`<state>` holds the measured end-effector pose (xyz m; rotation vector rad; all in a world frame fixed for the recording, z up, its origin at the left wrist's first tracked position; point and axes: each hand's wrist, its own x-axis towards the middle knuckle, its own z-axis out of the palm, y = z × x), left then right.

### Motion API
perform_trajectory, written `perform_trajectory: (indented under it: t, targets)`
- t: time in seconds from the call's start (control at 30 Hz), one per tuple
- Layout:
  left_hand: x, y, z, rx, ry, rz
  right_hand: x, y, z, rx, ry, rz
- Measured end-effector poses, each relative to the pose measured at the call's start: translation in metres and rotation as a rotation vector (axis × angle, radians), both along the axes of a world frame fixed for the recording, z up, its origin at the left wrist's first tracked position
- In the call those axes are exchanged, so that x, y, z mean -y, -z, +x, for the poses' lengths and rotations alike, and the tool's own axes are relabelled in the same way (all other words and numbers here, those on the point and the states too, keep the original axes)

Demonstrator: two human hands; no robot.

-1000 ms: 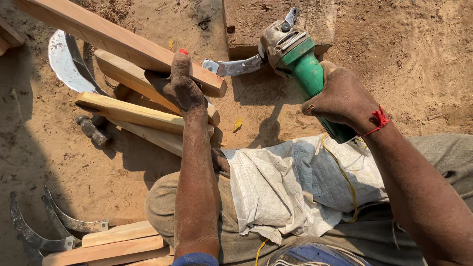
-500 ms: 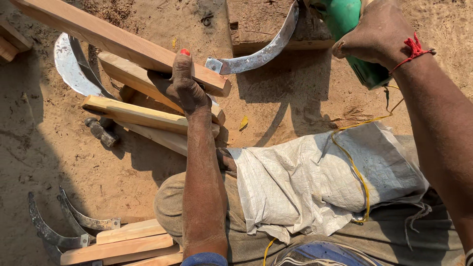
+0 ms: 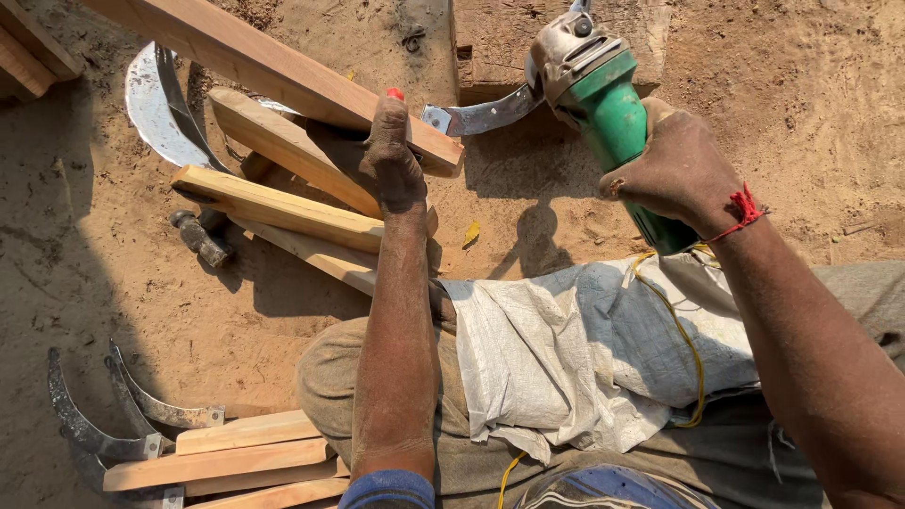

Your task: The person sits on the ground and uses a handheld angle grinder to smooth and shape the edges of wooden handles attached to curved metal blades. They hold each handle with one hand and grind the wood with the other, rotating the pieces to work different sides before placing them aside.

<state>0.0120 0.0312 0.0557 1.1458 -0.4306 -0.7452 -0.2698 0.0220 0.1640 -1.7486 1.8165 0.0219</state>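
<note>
My right hand [image 3: 681, 170] grips the body of a green angle grinder [image 3: 603, 104], whose metal head points up at the top of the view. A curved steel sickle blade [image 3: 481, 115] lies just left of the grinder head, against a wooden block [image 3: 500, 38]. My left hand [image 3: 391, 155] rests palm down on a pile of wooden sticks [image 3: 283, 203], its fingers closed over one stick beside the blade's tang. A white woven cloth [image 3: 566, 349] covers my lap. A yellow cord [image 3: 683, 349] runs from the grinder across the cloth.
A long plank [image 3: 255, 57] crosses the top left. A broad curved blade [image 3: 156, 108] and a hammer [image 3: 200, 236] lie on the sandy ground at left. Several finished sickles with wooden handles [image 3: 151, 438] sit at the bottom left.
My right hand brought the grinder back down and left from the top edge, its head now beside the sickle blade. My left hand stayed on the sticks.
</note>
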Motion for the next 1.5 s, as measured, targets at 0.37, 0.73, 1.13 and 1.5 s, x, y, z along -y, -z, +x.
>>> perform_trajectory:
  t: [0.37,0.73,1.13,1.5]
  targets:
    - [-0.001,0.018,-0.011,0.199,-0.073,-0.021,-0.024,-0.017,0.018,0.181,0.1,0.043]
    - [0.008,0.037,-0.012,0.319,-0.1,-0.027,-0.032,-0.026,0.035,0.161,0.036,0.066]
    - [0.008,0.027,-0.015,0.281,-0.08,0.028,-0.029,-0.022,0.033,0.113,0.023,0.072]
    - [0.005,0.023,-0.012,0.199,-0.036,0.038,-0.031,-0.018,0.038,0.138,-0.068,0.045]
